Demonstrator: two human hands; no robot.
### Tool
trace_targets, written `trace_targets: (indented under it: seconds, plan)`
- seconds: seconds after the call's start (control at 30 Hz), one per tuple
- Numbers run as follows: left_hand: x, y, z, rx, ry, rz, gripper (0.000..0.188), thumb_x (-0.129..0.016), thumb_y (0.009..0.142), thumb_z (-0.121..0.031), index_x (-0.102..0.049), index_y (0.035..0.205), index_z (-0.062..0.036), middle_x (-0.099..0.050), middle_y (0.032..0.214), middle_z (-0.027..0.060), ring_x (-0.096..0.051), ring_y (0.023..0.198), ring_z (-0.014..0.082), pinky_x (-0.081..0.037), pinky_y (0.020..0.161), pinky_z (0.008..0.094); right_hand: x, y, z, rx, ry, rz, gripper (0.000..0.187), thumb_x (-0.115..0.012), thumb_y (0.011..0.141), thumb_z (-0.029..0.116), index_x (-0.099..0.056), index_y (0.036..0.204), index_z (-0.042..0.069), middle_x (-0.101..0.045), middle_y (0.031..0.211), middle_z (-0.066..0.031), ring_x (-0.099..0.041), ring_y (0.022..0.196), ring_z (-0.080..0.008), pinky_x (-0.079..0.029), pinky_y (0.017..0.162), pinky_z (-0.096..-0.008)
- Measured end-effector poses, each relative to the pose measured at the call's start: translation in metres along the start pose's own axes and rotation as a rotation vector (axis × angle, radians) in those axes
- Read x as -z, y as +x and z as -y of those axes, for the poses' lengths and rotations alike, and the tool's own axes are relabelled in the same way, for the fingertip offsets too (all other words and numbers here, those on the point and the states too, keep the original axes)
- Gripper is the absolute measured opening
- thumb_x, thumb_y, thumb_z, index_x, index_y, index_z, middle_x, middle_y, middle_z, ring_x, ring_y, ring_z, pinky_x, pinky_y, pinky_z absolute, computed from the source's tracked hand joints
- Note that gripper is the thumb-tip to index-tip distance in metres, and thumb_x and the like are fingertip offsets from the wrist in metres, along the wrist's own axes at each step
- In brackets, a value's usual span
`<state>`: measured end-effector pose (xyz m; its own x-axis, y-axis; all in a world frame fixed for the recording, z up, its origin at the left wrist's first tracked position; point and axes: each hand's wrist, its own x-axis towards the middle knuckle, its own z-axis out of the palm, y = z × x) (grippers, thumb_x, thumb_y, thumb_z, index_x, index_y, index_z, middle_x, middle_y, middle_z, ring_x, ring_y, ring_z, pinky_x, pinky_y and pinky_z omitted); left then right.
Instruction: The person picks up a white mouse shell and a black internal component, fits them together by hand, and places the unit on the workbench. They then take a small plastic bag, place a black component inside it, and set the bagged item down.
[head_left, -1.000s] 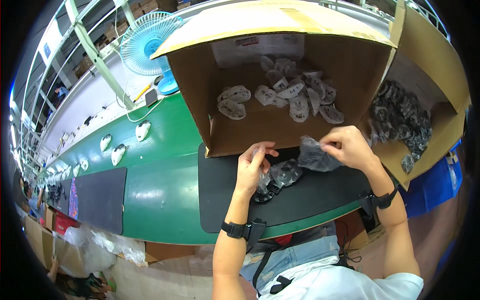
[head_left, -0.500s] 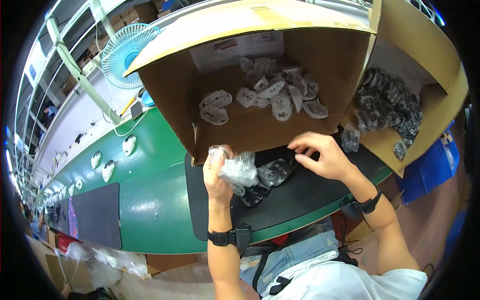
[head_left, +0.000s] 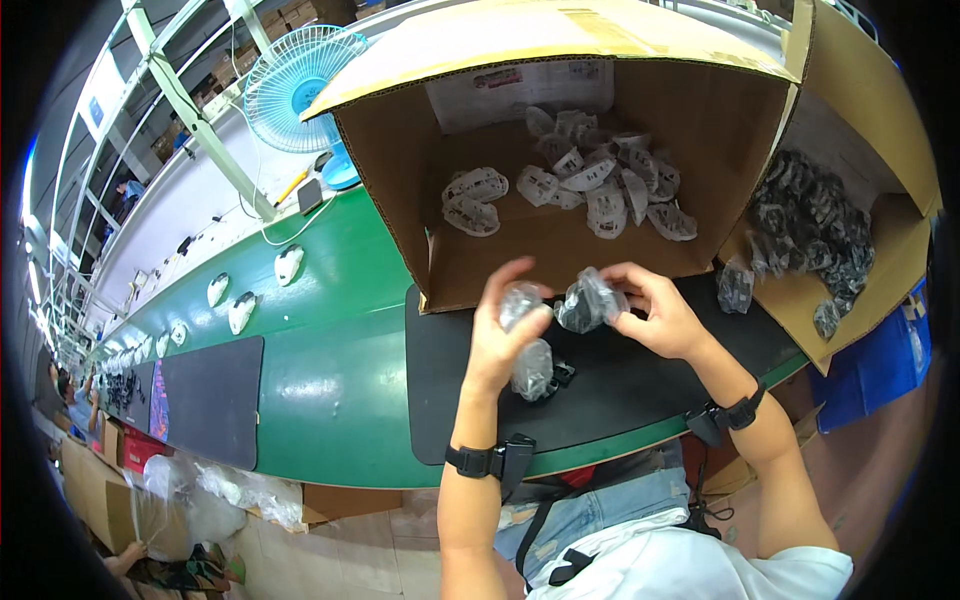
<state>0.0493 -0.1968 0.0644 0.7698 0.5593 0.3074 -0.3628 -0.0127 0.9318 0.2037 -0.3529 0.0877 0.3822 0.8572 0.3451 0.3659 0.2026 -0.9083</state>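
Note:
My left hand [head_left: 497, 335] is curled around a crumpled clear plastic bag [head_left: 520, 304], above the black mat [head_left: 470, 415]. Just below it sits another clear-bagged piece [head_left: 532, 370]; whether it rests on the mat or hangs from the hand I cannot tell. Small black parts [head_left: 562, 375] show beside that piece. Between thumb and fingers, my right hand [head_left: 660, 312] grips a dark part in a clear bag [head_left: 588, 301], close to the left hand's fingers. Behind both hands, an open cardboard box [head_left: 385, 190] on its side holds several white plastic shells [head_left: 606, 210].
A second carton [head_left: 800, 310] at right holds many bagged dark parts [head_left: 815, 225], one bagged piece [head_left: 735, 285] lying at its edge. Blue bin [head_left: 875, 360] stands below. Leftward on the green table [head_left: 330, 400] are white-and-black shells [head_left: 241, 312], another mat [head_left: 210, 405] and a blue fan [head_left: 300, 90].
My right hand has taken hold of the bagged dark part and lifted it off the mat. My left hand has moved up and inward toward it. The whole view has shifted slightly.

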Motion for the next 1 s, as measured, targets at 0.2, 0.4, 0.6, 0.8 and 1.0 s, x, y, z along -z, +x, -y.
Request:
trace_targets:
  seconds: [0.2,0.4,0.6,0.8,1.0]
  plan:
    - [-0.010,-0.001,0.011,0.075,0.139,0.080,0.039,-0.076,0.074,-0.013,-0.058,0.106,0.0007,-0.062,0.092,0.0043,-0.057,0.083,0.0098,-0.046,0.077,0.0244,-0.012,0.002,0.005,0.057,-0.144,-0.033,0.020,-0.061,0.082,0.005,-0.062,0.100,-0.004,-0.065,0.089,-0.0058,-0.060,0.083,-0.0127,-0.048,0.076,-0.0251]
    - [0.001,-0.001,0.005,0.117,-0.129,0.005,0.028,-0.075,0.076,-0.011,-0.060,0.097,-0.0012,-0.062,0.087,0.0026,-0.057,0.077,0.0077,-0.046,0.072,0.0225,0.014,0.003,0.008,-0.209,0.358,0.008,0.028,-0.061,0.087,0.014,-0.061,0.110,-0.004,-0.065,0.096,-0.0060,-0.059,0.086,-0.0104,-0.047,0.080,-0.0251]
    - [-0.002,-0.002,0.004,0.069,0.085,0.180,0.024,-0.079,0.071,-0.009,-0.063,0.089,-0.0037,-0.062,0.086,0.0001,-0.056,0.077,0.0069,-0.045,0.070,0.0219,0.016,0.012,0.028,-0.240,0.042,0.063,0.029,-0.066,0.083,0.017,-0.065,0.104,-0.003,-0.067,0.096,-0.0095,-0.062,0.087,-0.0139,-0.048,0.080,-0.0274]
    - [0.000,-0.002,0.003,0.104,0.120,0.277,0.029,-0.078,0.070,-0.008,-0.063,0.094,-0.0024,-0.062,0.088,0.0014,-0.057,0.080,0.0082,-0.047,0.073,0.0231,0.008,0.013,0.034,-0.215,-0.395,0.310,0.019,-0.070,0.079,0.017,-0.068,0.085,0.000,-0.064,0.069,-0.0070,-0.060,0.061,-0.0121,-0.048,0.058,-0.0252]
    - [-0.001,0.001,0.001,0.011,0.058,0.039,0.039,-0.074,0.073,-0.012,-0.059,0.107,-0.0005,-0.062,0.096,0.0047,-0.057,0.085,0.0097,-0.046,0.077,0.0224,0.016,0.011,0.047,-0.162,-0.319,-0.003,0.020,-0.070,0.075,0.009,-0.065,0.092,0.001,-0.060,0.068,-0.0061,-0.057,0.056,-0.0121,-0.044,0.053,-0.0260]
